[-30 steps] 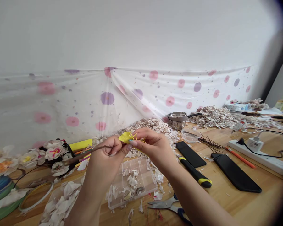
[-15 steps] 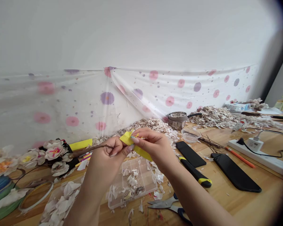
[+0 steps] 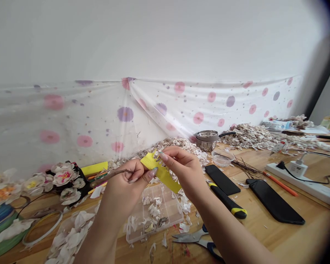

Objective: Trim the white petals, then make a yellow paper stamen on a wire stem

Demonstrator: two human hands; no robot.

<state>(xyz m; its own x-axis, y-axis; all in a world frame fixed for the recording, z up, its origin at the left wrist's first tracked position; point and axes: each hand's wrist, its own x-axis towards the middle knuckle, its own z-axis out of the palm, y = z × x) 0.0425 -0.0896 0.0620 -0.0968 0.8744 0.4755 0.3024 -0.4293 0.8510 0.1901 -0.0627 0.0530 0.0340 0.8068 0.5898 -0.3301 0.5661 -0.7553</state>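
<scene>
My left hand (image 3: 130,179) is closed, pinching a yellow crepe paper strip (image 3: 167,179) between thumb and finger. A thin brown twig (image 3: 111,176) also passes through this hand and points out to the left. The strip slants down to the right, its upper edge cut into a fringe. With fingers pressed together, my right hand (image 3: 184,165) pinches at that fringe; the fingertips partly hide it. Below both hands lies a clear divided plastic box (image 3: 169,220) holding pale petal-like scraps.
Scissors (image 3: 189,237) lie near the front edge. A black-and-yellow cutter (image 3: 228,201), two black phones (image 3: 222,179) and a white power strip (image 3: 305,183) are to the right. Handmade flowers (image 3: 64,176) stand at left. Pale flakes (image 3: 247,137) are heaped along the wall.
My right hand has shifted slightly up and right, its fingers now at the fringe. More of the yellow strip shows, its lower end hanging uncovered. My left hand is almost unmoved.
</scene>
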